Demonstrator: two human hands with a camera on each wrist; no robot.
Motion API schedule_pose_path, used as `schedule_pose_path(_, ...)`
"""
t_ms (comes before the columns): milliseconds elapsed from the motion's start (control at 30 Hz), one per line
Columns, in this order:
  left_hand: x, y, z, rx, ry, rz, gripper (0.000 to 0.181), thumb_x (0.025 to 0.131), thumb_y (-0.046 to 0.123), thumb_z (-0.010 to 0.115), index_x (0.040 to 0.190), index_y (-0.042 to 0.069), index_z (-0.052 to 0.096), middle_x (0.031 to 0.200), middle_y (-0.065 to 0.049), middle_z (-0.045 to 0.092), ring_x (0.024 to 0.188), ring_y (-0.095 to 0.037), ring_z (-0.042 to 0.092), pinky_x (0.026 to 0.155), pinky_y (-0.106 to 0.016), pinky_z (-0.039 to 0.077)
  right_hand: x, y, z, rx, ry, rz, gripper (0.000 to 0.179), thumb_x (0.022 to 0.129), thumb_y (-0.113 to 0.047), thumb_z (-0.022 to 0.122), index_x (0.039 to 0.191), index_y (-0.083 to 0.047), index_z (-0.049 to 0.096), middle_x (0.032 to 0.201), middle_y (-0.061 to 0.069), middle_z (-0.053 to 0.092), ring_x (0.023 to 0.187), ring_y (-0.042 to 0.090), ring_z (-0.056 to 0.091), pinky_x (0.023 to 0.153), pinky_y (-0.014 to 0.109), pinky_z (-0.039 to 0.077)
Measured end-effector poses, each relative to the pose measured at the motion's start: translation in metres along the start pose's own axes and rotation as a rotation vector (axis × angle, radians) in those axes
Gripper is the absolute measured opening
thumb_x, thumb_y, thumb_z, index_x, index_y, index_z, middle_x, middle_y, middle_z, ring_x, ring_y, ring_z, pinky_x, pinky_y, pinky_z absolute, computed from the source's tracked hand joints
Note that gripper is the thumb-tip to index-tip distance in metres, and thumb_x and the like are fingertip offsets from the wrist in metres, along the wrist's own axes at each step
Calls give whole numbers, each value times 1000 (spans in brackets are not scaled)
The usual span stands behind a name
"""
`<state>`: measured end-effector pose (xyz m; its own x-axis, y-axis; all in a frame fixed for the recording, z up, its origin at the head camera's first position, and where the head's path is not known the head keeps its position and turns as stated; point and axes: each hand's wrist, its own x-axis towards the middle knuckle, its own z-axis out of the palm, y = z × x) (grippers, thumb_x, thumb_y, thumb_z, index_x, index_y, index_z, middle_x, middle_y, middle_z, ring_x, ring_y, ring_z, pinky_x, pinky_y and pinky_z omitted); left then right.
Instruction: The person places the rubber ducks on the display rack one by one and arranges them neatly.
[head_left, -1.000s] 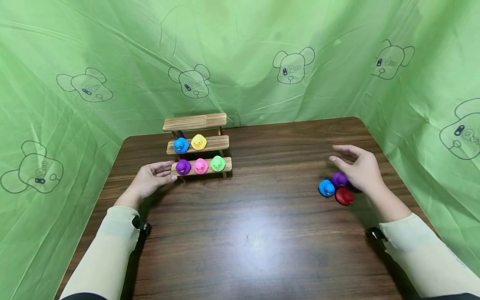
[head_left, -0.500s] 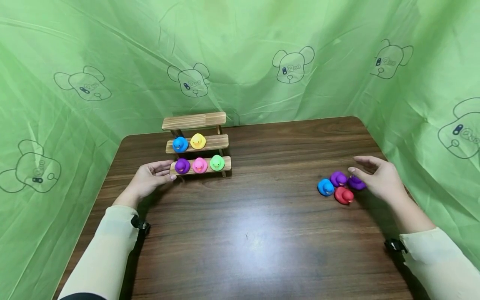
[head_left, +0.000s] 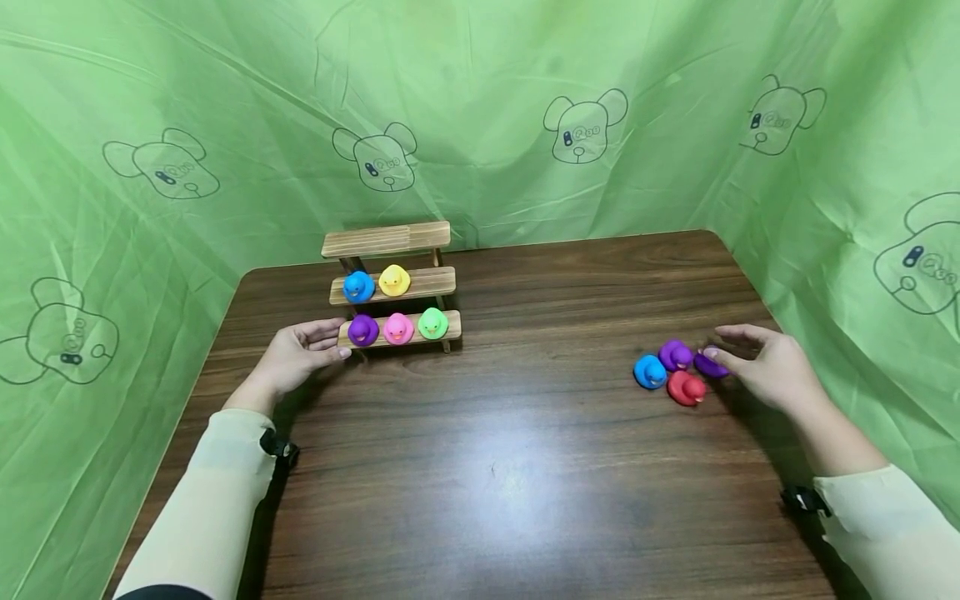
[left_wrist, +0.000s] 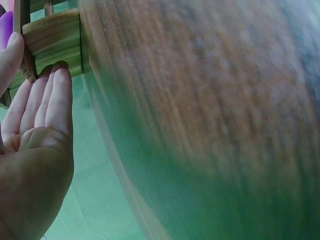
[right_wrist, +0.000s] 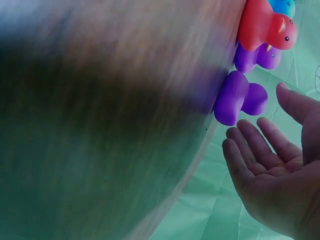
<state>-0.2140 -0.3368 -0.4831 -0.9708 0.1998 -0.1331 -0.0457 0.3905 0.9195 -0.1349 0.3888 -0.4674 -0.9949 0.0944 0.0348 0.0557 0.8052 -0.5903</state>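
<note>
My left hand (head_left: 294, 360) holds the left end of a three-step wooden stand (head_left: 435, 285). In the left wrist view its thumb lies along the front of the lowest shelf, and the straight fingers (left_wrist: 59, 100) reach behind it. That shelf carries a purple duck (head_left: 363, 330), a pink duck (head_left: 398, 329) and a green duck (head_left: 432, 323). On the middle shelf sit a blue duck (head_left: 358, 287) and a yellow duck (head_left: 393, 281). My right hand (head_left: 776, 371) hovers at the table's right with thumb and fingers apart, close around a second purple duck (right_wrist: 232, 98).
Beside that duck stand another purple duck (head_left: 676, 355), a blue duck (head_left: 649, 372) and a red duck (head_left: 686, 388) in a tight cluster. Green printed cloth (head_left: 480, 125) walls the dark wooden table (head_left: 525, 467) at the back and sides.
My right hand has moved right and lower, from above the duck cluster to its rightmost purple duck, which came into view. The left hand stays at the stand.
</note>
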Motion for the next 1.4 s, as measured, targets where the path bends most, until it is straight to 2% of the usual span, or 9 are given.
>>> schedule_pose_path(200, 1, -1, -1, -2, 0, -1, 67, 93, 14, 83, 151, 0, 53, 151, -20, 55, 118, -10, 66, 92, -18, 56, 1, 3, 3, 15, -73, -6, 58, 92, -46, 82, 129, -3, 71, 122, 24, 73, 115, 45, 67, 77, 20, 47)
schedule_pose_path(400, 1, -1, 0, -10, -2, -1, 66, 93, 13, 84, 150, 0, 54, 150, -21, 56, 119, -12, 66, 92, -19, 57, 2, 5, 4, -22, -97, -2, 60, 91, -49, 81, 125, -1, 72, 122, 27, 71, 117, 47, 62, 88, 52, 50)
schedule_pose_path(500, 0, 0, 0, -12, -1, -2, 67, 92, 14, 84, 150, 0, 54, 150, -21, 56, 119, -12, 66, 93, -19, 57, 3, 6, 4, -28, -89, -4, 58, 91, -49, 82, 122, -1, 73, 120, 27, 71, 116, 47, 61, 88, 56, 50)
schedule_pose_path(667, 0, 0, 0, -4, 0, -2, 67, 93, 14, 83, 151, 0, 53, 150, -21, 55, 119, -11, 66, 93, -18, 56, 2, 5, 5, -27, -71, 3, 53, 90, -47, 83, 120, -4, 76, 118, 23, 74, 112, 39, 63, 84, 44, 50)
schedule_pose_path(800, 2, -3, -1, 3, 1, -2, 66, 93, 13, 82, 151, 0, 52, 151, -21, 55, 120, -11, 65, 93, -17, 56, 1, 4, 5, 26, -74, 20, 49, 92, -42, 82, 124, -5, 75, 105, 17, 78, 89, 23, 72, 69, 27, 54)
schedule_pose_path(900, 2, -5, -2, 4, 2, -4, 66, 94, 13, 82, 152, 0, 52, 151, -21, 54, 120, -11, 65, 93, -17, 56, 0, 3, 6, 93, -80, 13, 47, 96, -34, 81, 128, -2, 73, 102, 19, 78, 72, 15, 74, 58, 23, 57)
schedule_pose_path(1167, 0, -3, 0, -30, -2, 4, 66, 93, 12, 83, 151, 0, 53, 150, -24, 55, 116, -5, 66, 94, -19, 56, 0, 3, 5, 118, -36, -23, 42, 99, -25, 78, 133, -2, 70, 120, 29, 70, 72, 5, 70, 54, 23, 56)
schedule_pose_path(1300, 0, -3, 0, -32, -3, 5, 67, 92, 12, 84, 150, 0, 54, 149, -24, 55, 115, -5, 66, 94, -19, 56, 0, 4, 4, 143, -11, -12, 44, 98, -28, 79, 132, -2, 70, 123, 28, 70, 82, -13, 62, 59, 17, 57)
schedule_pose_path(1400, 0, -2, 0, -34, -4, 3, 67, 92, 12, 84, 150, 0, 54, 149, -24, 55, 115, -5, 66, 94, -19, 56, 1, 5, 5, 146, 21, -15, 44, 95, -30, 82, 129, -3, 71, 122, 27, 71, 86, -20, 57, 65, 11, 55)
